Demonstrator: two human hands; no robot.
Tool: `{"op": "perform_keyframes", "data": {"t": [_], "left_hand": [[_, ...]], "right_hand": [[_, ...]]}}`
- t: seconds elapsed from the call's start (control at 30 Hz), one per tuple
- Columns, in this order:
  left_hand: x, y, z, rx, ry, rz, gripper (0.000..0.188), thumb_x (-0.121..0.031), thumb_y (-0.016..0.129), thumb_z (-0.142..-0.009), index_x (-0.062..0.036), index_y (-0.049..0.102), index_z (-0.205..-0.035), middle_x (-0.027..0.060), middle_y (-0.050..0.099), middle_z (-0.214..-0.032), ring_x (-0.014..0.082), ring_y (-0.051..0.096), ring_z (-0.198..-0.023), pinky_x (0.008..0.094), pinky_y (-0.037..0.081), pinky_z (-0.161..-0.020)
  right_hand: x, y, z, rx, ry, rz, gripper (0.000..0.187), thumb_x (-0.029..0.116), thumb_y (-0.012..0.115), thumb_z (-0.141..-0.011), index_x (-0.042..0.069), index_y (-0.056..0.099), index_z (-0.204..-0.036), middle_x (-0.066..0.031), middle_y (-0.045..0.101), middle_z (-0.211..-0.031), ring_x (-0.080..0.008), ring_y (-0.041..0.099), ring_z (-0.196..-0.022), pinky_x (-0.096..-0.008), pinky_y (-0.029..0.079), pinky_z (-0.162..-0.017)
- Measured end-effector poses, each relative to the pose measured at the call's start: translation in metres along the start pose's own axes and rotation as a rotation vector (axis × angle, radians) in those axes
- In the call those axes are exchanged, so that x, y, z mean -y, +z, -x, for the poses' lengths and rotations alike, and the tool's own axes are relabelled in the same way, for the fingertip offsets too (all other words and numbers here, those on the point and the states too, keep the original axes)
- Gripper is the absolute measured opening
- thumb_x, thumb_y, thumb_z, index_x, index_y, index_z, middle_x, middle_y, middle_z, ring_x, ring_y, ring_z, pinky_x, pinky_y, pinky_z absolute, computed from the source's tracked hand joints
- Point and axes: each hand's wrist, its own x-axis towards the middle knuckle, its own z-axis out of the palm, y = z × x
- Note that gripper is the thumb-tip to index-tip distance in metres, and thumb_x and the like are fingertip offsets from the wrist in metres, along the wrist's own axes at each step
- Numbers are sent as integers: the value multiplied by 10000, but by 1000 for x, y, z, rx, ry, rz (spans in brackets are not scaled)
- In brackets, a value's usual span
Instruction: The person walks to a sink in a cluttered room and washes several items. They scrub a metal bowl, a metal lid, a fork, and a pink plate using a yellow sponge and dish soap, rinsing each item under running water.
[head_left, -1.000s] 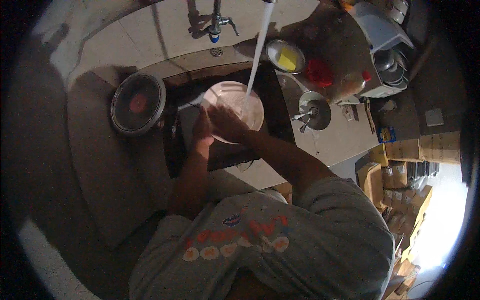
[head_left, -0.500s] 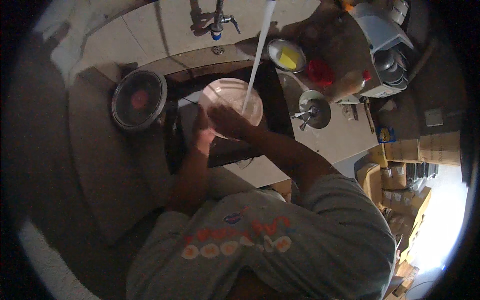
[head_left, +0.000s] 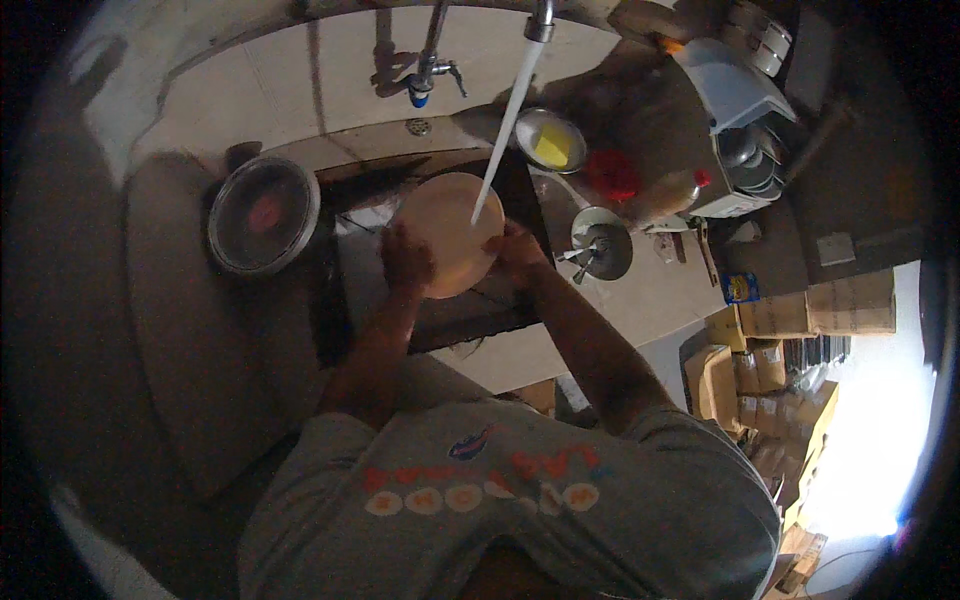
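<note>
A round pale plate (head_left: 450, 228) is held over the dark sink (head_left: 440, 320), and a stream of water (head_left: 505, 130) from a tap above falls onto its middle. My left hand (head_left: 405, 262) grips the plate's left lower rim. My right hand (head_left: 518, 250) grips its right rim. Both forearms reach up from my grey printed shirt at the bottom of the view.
A round metal pan with a red patch inside (head_left: 264, 215) stands left of the sink. A bowl with something yellow (head_left: 552, 142), a red object (head_left: 612, 172) and a small metal dish (head_left: 600, 245) sit on the counter to the right. Cardboard boxes (head_left: 800, 310) are stacked far right.
The plate has turned in my hands, with both hands now on opposite rims instead of my right hand rubbing its face. The water still runs onto it.
</note>
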Motion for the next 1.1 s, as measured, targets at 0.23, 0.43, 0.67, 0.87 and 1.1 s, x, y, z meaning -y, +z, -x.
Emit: {"op": "perform_keyframes", "data": {"t": [0.23, 0.43, 0.67, 0.87, 1.1], "left_hand": [[10, 84, 14, -71, 490, -230, 534, -355, 611, -947, -54, 512, -1377, 235, 437, -1469, 449, 459, -1331, 559, 473, -999], [-28, 61, 2, 176, 526, -136, 652, -330, 660, -926, -19, 423, -1447, 256, 389, -1491, 485, 479, -1292, 528, 459, -1040], [-15, 69, -6, 158, 222, -59, 783, -462, 627, -955, 3, 325, -1508, 292, 398, -1469, 470, 494, -1274, 531, 436, -1059], [-75, 11, -7, 354, 365, -389, 691, -438, 565, -999, -7, 337, -1490, 264, 462, -1413, 443, 489, -1274, 523, 413, -1069], [-26, 24, -13, 192, 332, -264, 711, -369, 674, -932, 5, 381, -1461, 276, 439, -1440, 438, 484, -1280, 562, 402, -1074]], "right_hand": [[-28, 18, 19, -131, 100, 188, 455, 45, 697, -833, 69, 611, -1280, -101, 690, -1133, -259, 706, -977, -442, 635, -772], [10, 44, 55, -330, 4, 372, 498, 96, 722, -817, 61, 598, -1298, -99, 699, -1067, -221, 706, -874, -403, 635, -655], [-3, 47, 52, -315, -118, 297, 484, 94, 698, -807, 41, 610, -1280, -95, 692, -1004, -179, 673, -756, -346, 581, -575], [-8, 40, 56, -344, -102, 316, 432, 61, 664, -804, 26, 630, -1233, -92, 692, -980, -174, 673, -760, -346, 562, -567], [-14, 49, 64, -365, -16, 250, 308, 52, 674, -828, 7, 674, -1133, -125, 712, -986, -230, 691, -794, -367, 581, -651]]}}
